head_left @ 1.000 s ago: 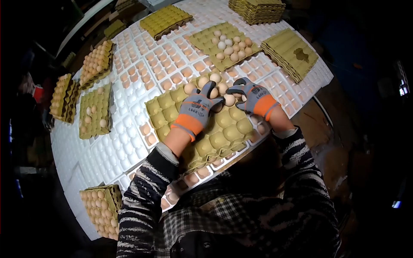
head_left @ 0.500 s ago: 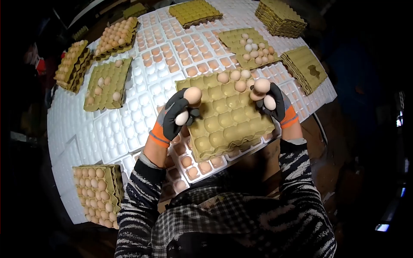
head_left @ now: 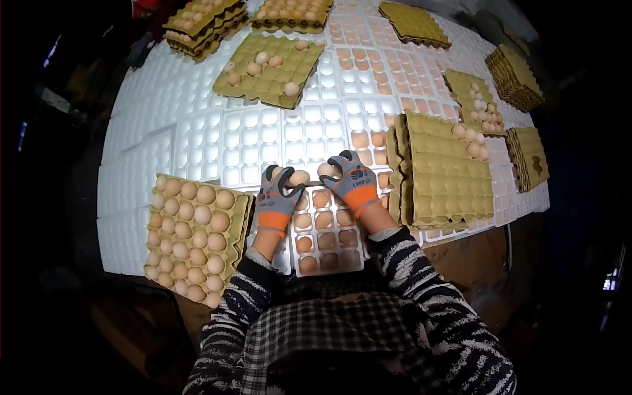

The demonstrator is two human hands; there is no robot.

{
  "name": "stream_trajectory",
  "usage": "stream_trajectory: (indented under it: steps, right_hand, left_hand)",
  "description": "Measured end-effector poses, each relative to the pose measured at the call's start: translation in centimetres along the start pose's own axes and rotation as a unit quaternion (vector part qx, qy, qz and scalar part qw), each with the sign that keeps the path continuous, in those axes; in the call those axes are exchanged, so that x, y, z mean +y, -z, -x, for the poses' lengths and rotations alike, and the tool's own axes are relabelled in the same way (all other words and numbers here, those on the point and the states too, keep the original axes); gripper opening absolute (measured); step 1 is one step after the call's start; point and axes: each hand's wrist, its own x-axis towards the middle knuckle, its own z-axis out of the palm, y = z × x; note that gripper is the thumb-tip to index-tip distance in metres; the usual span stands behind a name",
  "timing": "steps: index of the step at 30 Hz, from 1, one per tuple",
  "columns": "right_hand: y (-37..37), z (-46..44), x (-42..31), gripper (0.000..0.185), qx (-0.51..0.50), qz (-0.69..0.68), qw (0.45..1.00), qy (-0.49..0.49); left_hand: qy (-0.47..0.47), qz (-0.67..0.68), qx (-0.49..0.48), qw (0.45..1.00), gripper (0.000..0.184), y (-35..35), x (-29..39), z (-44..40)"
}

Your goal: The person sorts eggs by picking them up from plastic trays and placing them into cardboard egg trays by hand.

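Note:
Both hands wear grey and orange gloves. My left hand point(head_left: 276, 201) is closed around eggs point(head_left: 298, 178) at the top left of a white plastic tray point(head_left: 361, 263). Just to the right, my right hand point(head_left: 355, 183) has its fingers curled on an egg point(head_left: 326, 170) near the same tray's top edge. Brown eggs point(head_left: 324, 219) fill the tray's visible pockets between my wrists. Palms and any further eggs under the fingers are hidden.
Left of me lies a stack of full egg trays point(head_left: 191, 232). On the right, a pulp tray point(head_left: 451, 178) with several eggs rests on others. White plastic trays point(head_left: 250, 138) cover the table beyond; more pulp trays point(head_left: 268, 69) stand at the back.
The view has swung left. My hands picked eggs out of the pulp tray, lifted them away, and are now over the white plastic tray with them.

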Motion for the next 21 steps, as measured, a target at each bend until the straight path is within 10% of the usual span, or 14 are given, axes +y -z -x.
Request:
stream_trajectory:
  steps: [14, 17, 21]
  right_hand:
    - [-0.9, -4.4, 0.7, 0.042, 0.097, 0.025, 0.994, 0.047]
    - [-5.6, -8.1, 3.4, 0.042, 0.133, 0.091, 0.976, 0.146]
    - [-5.0, -7.2, 3.6, 0.044, 0.123, -0.024, 0.989, 0.078]
  left_hand:
    - [0.031, -0.162, -0.156, 0.974, 0.041, -2.5, 2.4, -9.8]
    - [-0.086, -0.064, -0.017, 0.994, 0.040, -3.6, 4.3, -10.2]
    - [-0.112, -0.154, -0.119, 0.975, 0.041, -9.1, 2.9, -10.6]
